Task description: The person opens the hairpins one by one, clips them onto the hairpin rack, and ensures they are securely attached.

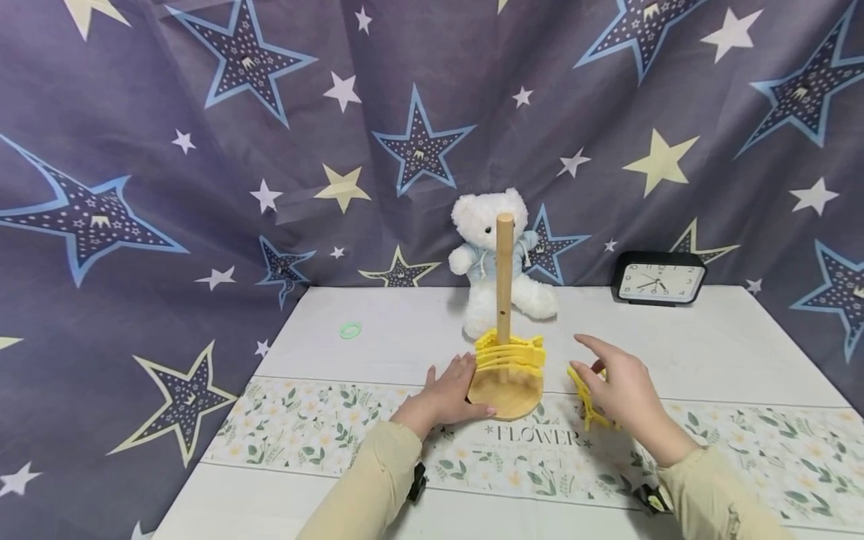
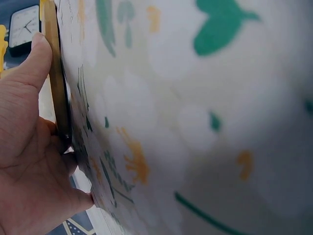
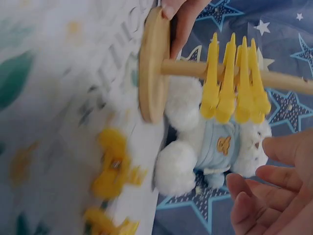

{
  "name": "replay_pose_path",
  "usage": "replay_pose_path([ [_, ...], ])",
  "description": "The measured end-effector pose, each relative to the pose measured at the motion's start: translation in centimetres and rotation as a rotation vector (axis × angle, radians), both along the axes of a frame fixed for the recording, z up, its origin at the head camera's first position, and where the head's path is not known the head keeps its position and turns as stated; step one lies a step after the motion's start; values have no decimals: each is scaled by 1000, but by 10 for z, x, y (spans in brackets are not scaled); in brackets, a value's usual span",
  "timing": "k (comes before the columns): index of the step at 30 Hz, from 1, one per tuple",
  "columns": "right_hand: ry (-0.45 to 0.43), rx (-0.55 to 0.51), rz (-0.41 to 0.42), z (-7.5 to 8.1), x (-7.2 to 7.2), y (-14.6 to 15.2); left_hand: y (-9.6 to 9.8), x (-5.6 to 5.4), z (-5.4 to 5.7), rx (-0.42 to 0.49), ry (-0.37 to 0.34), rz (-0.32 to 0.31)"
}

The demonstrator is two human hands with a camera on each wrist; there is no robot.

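Several yellow pieces (image 3: pixel 226 93) ring the post of a wooden stand (image 1: pixel 504 289) on the bench (image 1: pixel 405 341); loose pieces (image 3: pixel 110 176) lie to its right. There the right hand (image 1: pixel 624 390) hovers, fingers half-parted, gripping nothing; the left hand (image 1: pixel 447 391) holds the base's left edge. Pinning the base firmly while pinching one piece seems best. Bench print reads "FLOWER" (image 1: pixel 540 433).

"What's printed just in front of the wooden stand (image 1: pixel 504 277)?"
"'FLOWER' (image 1: pixel 538 435), on the tablecloth (image 1: pixel 499 517)."
"And behind it, to the right?"
"Numbers on the clock (image 1: pixel 661 278); from here I read 8, 9, 10."
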State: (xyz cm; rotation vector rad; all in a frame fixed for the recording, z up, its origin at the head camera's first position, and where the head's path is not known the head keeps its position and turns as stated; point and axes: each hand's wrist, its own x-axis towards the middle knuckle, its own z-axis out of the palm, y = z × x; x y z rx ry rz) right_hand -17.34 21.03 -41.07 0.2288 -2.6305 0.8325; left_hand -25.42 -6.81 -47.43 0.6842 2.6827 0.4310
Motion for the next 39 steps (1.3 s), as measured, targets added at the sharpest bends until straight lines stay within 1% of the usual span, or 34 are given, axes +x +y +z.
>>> replay_pose_path([
  [3, -11, 10, -27, -3, 6, 12, 0, 2, 4, -3, -14, 1],
  [5, -30, 27, -47, -7, 9, 20, 0, 2, 5, 11, -18, 4],
  [8, -94, 43, -78, -12, 14, 31, -1, 1, 1, 14, -18, 4],
  [10, -142, 47, -90, -15, 17, 38, -1, 1, 1, 22, -9, 0],
  [14, -211, 60, -104, -22, 22, 49, -1, 1, 2, 10, -6, -8],
  [17, -268, 75, -108, -26, 25, 55, 0, 2, 5, 5, -12, -9],
  [22, -382, 141, -94, -32, 25, 61, 0, 7, 15, 13, -15, -11],
  [25, -439, 173, -68, -36, 24, 62, 0, 8, 16, 7, -16, -12],
  [29, -510, 184, -45, -38, 21, 63, 0, 8, 16, 13, -21, -13],
  [35, -610, 192, -39, -39, 17, 64, 0, 7, 13, 18, -26, -10],
  [37, -628, 201, -42, -40, 16, 64, 0, 5, 11, 14, -25, -9],
  [39, -625, 210, -43, -41, 15, 63, -1, 5, 10, 5, -24, -8],
])
